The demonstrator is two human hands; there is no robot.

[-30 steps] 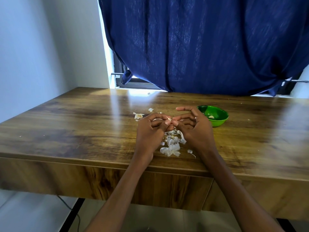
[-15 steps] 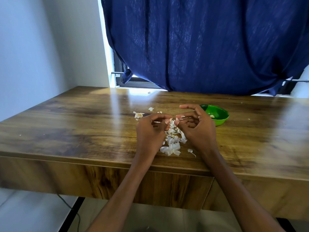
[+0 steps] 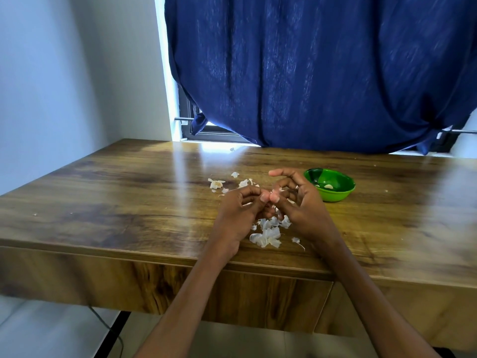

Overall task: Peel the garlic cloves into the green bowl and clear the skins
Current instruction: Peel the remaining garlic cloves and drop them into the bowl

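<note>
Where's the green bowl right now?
In the head view, the green bowl sits on the wooden table, just right of the right hand.

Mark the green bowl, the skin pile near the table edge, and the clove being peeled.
green bowl [image 3: 338, 196]: head view, front outer wall.
skin pile [image 3: 265, 237]: head view, middle of the white heap.
garlic clove [image 3: 269, 196]: head view, pinkish tip between both hands.

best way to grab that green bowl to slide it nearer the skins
Pinch the small round green plastic bowl by its near-left rim, coming from the side of the right hand, with the thumb outside. The rim flares open and stands clear there; peeled cloves lie low inside.
</note>
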